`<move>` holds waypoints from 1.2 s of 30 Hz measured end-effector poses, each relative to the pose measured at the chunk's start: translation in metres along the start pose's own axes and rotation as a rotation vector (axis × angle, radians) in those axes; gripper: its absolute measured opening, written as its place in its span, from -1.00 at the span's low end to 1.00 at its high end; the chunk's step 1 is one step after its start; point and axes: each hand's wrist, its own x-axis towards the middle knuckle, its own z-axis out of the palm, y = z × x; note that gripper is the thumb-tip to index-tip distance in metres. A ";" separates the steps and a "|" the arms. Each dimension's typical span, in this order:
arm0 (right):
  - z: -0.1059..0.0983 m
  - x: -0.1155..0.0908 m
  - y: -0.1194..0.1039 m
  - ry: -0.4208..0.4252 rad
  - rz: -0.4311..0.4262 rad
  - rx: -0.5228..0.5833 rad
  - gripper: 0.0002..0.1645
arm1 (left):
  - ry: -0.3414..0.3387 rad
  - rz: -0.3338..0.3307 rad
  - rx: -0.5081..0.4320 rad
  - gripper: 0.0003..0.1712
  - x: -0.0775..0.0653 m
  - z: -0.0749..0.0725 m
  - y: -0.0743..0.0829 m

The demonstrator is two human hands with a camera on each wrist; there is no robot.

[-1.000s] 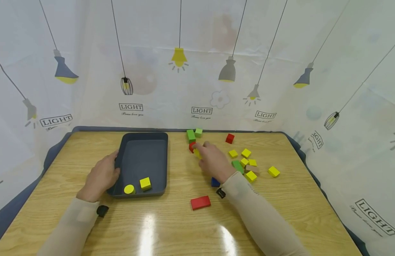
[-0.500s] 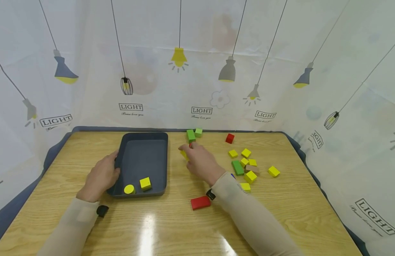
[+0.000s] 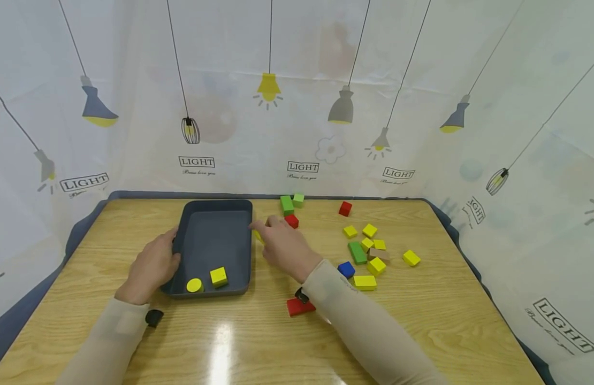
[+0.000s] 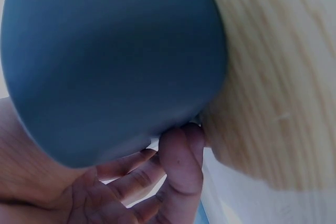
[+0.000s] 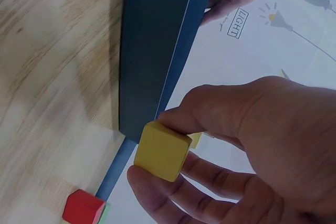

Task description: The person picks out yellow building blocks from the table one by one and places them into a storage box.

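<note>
My left hand (image 3: 151, 266) grips the left side of a dark grey tray (image 3: 212, 230); in the left wrist view, the thumb (image 4: 181, 166) lies against its edge. Inside the tray's near end are a yellow cylinder block (image 3: 194, 285) and a yellow cube (image 3: 219, 276). My right hand (image 3: 284, 246) pinches a yellow block (image 5: 164, 151) between thumb and fingers, just beside the tray's right wall. A smaller patch of yellow shows right behind this block in the right wrist view. Past that hand lies a red block (image 3: 291, 221).
Green blocks (image 3: 287, 205) sit by the table's back edge, with a red cube (image 3: 345, 208) farther right. Several yellow blocks (image 3: 370, 230), a green block (image 3: 357, 253), a brown one (image 3: 379, 255) and a blue one (image 3: 346, 269) are scattered on the right. A red block (image 3: 299, 307) lies partly under the right wrist.
My right hand has carried the yellow block leftward from beside the red block to the tray's right wall. The left hand and tray stay in place.
</note>
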 end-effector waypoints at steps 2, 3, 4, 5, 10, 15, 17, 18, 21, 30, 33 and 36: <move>0.001 0.001 -0.004 0.014 -0.020 -0.006 -0.31 | -0.001 -0.002 -0.001 -0.22 0.000 0.000 0.000; 0.001 0.002 -0.006 0.019 -0.026 -0.007 -0.33 | -0.002 -0.003 -0.003 -0.22 0.001 0.000 0.000; 0.001 0.003 -0.008 0.023 -0.032 -0.008 -0.34 | -0.004 -0.003 -0.004 -0.22 0.001 0.000 0.001; 0.001 0.004 -0.011 0.022 -0.038 -0.007 -0.36 | -0.005 -0.004 -0.005 -0.22 0.001 0.000 0.001; 0.001 0.007 -0.021 0.006 -0.064 -0.012 -0.37 | -0.004 -0.006 -0.003 -0.21 0.000 0.000 0.001; 0.001 0.011 -0.032 -0.015 -0.081 -0.021 -0.35 | -0.006 -0.007 -0.001 -0.20 0.000 0.000 0.002; 0.001 0.013 -0.036 -0.018 -0.090 -0.026 -0.36 | -0.007 -0.004 -0.001 -0.20 0.000 0.000 0.001; 0.002 0.014 -0.038 -0.019 -0.096 -0.029 -0.36 | -0.008 -0.004 -0.001 -0.20 0.000 0.000 0.001; 0.005 0.018 -0.043 -0.020 -0.109 -0.047 -0.37 | -0.005 0.003 0.001 -0.20 0.000 0.000 0.001; 0.017 0.027 -0.055 -0.072 -0.135 -0.108 -0.33 | -0.005 0.005 -0.005 -0.21 0.000 -0.001 0.001; 0.018 0.029 -0.058 -0.078 -0.138 -0.109 -0.34 | -0.009 0.003 -0.005 -0.21 0.000 -0.001 0.000; 0.019 0.030 -0.060 -0.080 -0.135 -0.107 -0.35 | -0.013 0.000 -0.003 -0.21 0.000 0.000 -0.001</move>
